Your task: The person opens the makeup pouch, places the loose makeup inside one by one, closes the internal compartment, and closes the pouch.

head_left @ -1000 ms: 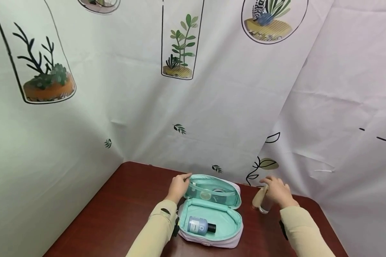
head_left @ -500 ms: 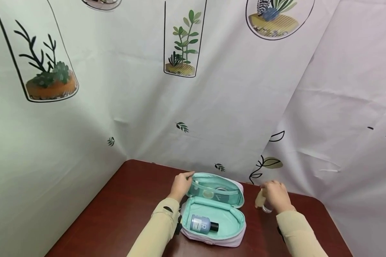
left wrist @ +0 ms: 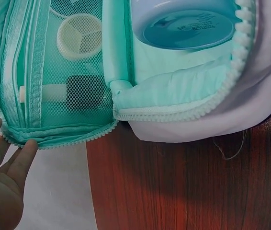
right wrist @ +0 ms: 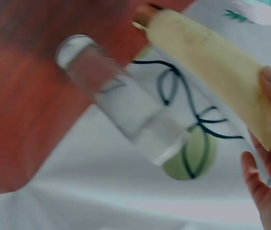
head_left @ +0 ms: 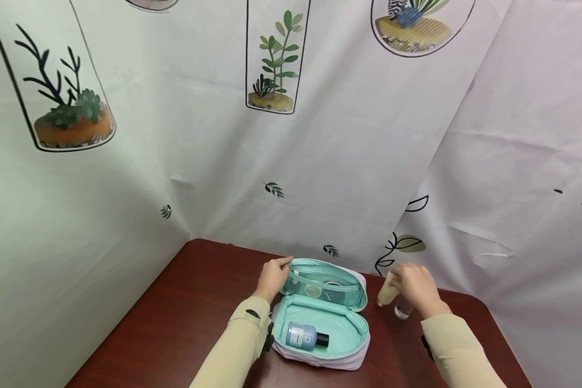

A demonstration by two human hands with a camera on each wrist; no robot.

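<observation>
Beige tube (right wrist: 212, 72) is hanging cap-down beside a clear bottle (right wrist: 126, 103), fingers of the right hand (head_left: 416, 288) pinching its flat end; the left hand (head_left: 273, 277) is gripping the case lid (head_left: 346, 298), presumably propping it open.

Narrow gap between pouch (head_left: 344, 326) and tube (head_left: 387, 292)

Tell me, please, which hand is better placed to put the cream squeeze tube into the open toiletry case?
Probably the right hand: it pinches the squeeze tube beside the toiletry case. The left hand touches the lid at its edge, away from the tube.
</observation>
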